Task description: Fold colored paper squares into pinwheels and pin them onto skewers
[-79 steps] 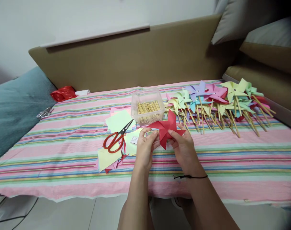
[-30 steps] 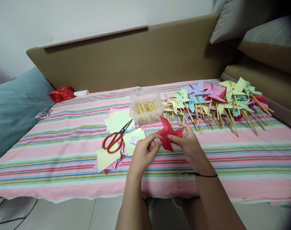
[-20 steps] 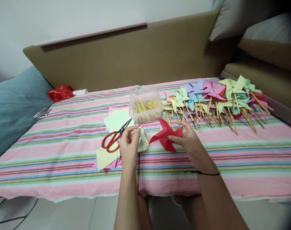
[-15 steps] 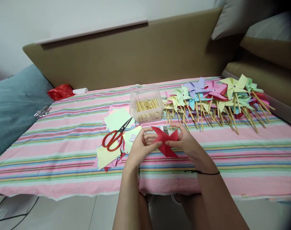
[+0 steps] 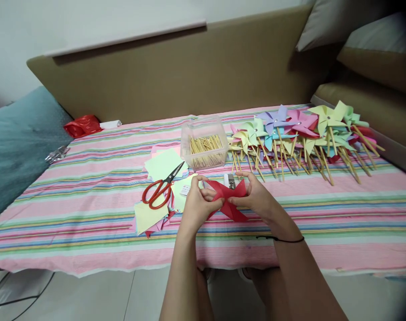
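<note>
A red paper pinwheel (image 5: 230,209), without a stick, is held up between both hands over the striped cloth. My left hand (image 5: 201,200) grips its left side, thumb pressed near the centre and fingers behind the paper. On the other side my right hand (image 5: 256,194) pinches it, thumb also close to the middle. A small white and metal object (image 5: 229,180) lies just behind the paper, partly hidden. To the left, scissors with red handles (image 5: 161,188) rest across loose sheets of coloured paper (image 5: 163,165). The fingertips behind the pinwheel are partly covered.
A clear plastic box (image 5: 205,162) of short wooden sticks stands beyond my hands. Many finished pinwheels (image 5: 301,122) on sticks lie at the right. A red plastic bag (image 5: 83,126) and a small white box (image 5: 110,124) sit at the far left, near a teal cushion (image 5: 25,133).
My hands have shifted slightly left with the red pinwheel, and its lower left blade now shows. More of the white and metal object behind it is visible. The camera view has moved slightly.
</note>
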Motion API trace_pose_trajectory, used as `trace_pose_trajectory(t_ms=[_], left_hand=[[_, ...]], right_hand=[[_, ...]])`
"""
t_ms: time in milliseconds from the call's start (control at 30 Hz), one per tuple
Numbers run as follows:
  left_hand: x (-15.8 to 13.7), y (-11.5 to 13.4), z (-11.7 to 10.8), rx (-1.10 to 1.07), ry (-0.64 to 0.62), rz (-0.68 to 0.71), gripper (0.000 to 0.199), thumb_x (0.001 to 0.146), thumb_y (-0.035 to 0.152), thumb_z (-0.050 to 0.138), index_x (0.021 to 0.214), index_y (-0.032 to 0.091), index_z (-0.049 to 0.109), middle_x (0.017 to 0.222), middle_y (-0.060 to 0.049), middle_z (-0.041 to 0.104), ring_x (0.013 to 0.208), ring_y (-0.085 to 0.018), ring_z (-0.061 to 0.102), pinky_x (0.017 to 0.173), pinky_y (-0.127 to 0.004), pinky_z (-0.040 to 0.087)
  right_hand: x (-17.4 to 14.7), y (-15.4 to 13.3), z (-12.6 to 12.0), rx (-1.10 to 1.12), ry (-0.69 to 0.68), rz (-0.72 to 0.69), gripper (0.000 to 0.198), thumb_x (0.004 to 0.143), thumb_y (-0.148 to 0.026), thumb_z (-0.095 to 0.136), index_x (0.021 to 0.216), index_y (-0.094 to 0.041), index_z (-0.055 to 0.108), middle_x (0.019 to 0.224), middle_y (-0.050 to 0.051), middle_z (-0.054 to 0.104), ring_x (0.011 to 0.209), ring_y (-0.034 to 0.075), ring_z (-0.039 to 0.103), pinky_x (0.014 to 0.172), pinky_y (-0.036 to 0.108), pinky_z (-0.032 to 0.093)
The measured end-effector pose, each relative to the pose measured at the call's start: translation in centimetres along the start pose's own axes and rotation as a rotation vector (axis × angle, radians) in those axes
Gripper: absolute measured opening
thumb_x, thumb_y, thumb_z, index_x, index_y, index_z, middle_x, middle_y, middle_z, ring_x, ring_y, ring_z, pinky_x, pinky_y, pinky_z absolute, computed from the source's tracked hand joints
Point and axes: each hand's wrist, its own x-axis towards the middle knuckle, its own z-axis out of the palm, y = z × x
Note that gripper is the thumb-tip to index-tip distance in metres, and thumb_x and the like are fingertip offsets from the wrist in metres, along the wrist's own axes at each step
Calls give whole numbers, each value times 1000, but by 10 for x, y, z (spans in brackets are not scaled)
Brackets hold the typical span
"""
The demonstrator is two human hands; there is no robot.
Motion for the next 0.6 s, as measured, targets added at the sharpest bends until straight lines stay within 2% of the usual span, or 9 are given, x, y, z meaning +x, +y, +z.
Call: trace_pose_trajectory(t_ms=[133,200,267,333,400,467,533,600], left_hand=[[0,1,-5,-35,52,13,56,58,12,72,96,24,32,58,8,65,48,-10,58,51,-18,44],[-1,5,-13,-68,119,19,58,57,15,75,96,23,33,58,7,66,48,-11,61,52,-19,45],[-2,9,-23,-94,196,30,59,55,18,77,97,23,35,60,5,68,50,-13,63,51,-20,46],[-2,11,-32,-129,244,47,62,53,19,79,97,23,35,61,4,69,51,-15,65,51,-21,47],[-2,11,-37,-168,274,68,64,51,16,80,97,23,36,61,4,69,52,-16,66,52,-21,48],[-2,10,-38,-201,301,88,64,50,14,80,97,22,36,62,4,70,54,-15,67,54,-22,49],[-2,8,-36,-220,319,98,64,51,14,79,97,22,36,62,4,69,55,-15,67,56,-22,50],[-2,8,-32,-219,321,94,62,52,16,79,97,23,36,62,5,69,54,-14,66,55,-22,49]], right_hand=[[-1,-7,-3,19,-25,-19,80,56,-26,80,122,-23,36,59,-6,66,56,18,64,57,31,51],[2,-8,-11,22,75,-99,73,60,-32,80,121,-23,40,69,-2,70,66,20,67,65,34,53],[7,-6,-22,-46,263,-231,52,66,-35,75,110,-22,51,72,0,70,72,20,67,72,35,53],[15,1,-30,-263,399,-352,23,73,-35,67,90,-20,60,75,3,70,75,20,66,73,36,51],[24,10,-33,-587,406,-438,10,76,-29,61,74,-20,63,83,6,70,82,21,64,77,37,49],[35,20,-30,-833,361,-487,10,74,-21,59,66,-20,65,90,7,71,93,24,62,87,41,45],[44,29,-22,-927,340,-497,12,71,-16,59,63,-21,67,96,7,70,101,25,57,94,43,39],[51,37,-14,-975,342,-483,15,71,-14,58,65,-21,69,102,8,70,107,28,53,94,43,37]])
